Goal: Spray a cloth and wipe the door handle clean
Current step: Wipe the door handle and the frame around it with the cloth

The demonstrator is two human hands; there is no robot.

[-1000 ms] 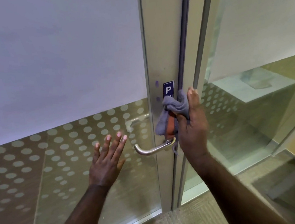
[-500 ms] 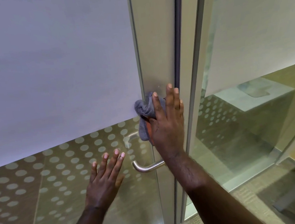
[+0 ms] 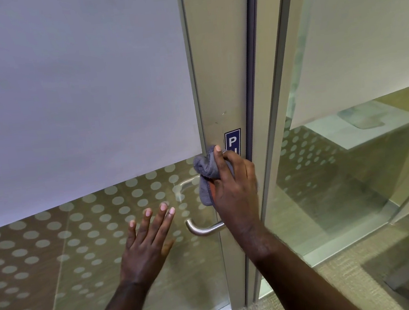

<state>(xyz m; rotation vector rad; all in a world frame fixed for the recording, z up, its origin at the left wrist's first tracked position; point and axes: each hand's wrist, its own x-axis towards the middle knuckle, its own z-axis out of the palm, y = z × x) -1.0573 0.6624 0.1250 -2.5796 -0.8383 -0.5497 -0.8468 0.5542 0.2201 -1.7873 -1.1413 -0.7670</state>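
A curved steel door handle (image 3: 203,229) sticks out from the metal door frame (image 3: 222,76), low in the view. My right hand (image 3: 235,189) presses a bunched grey cloth (image 3: 206,177) with an orange patch against the frame, just above the handle and partly over a blue sign (image 3: 233,140). My left hand (image 3: 147,245) lies flat with its fingers spread on the dotted glass (image 3: 93,239), a little to the left of the handle. No spray bottle is in view.
The glass door has a frosted upper pane (image 3: 76,93) and a dotted lower band. A fixed glass panel (image 3: 366,149) stands to the right of the frame. Beige carpet (image 3: 341,289) covers the floor below.
My right hand with the cloth has slid down the frame from over the sign, which now shows again. The left hand stays flat on the glass.
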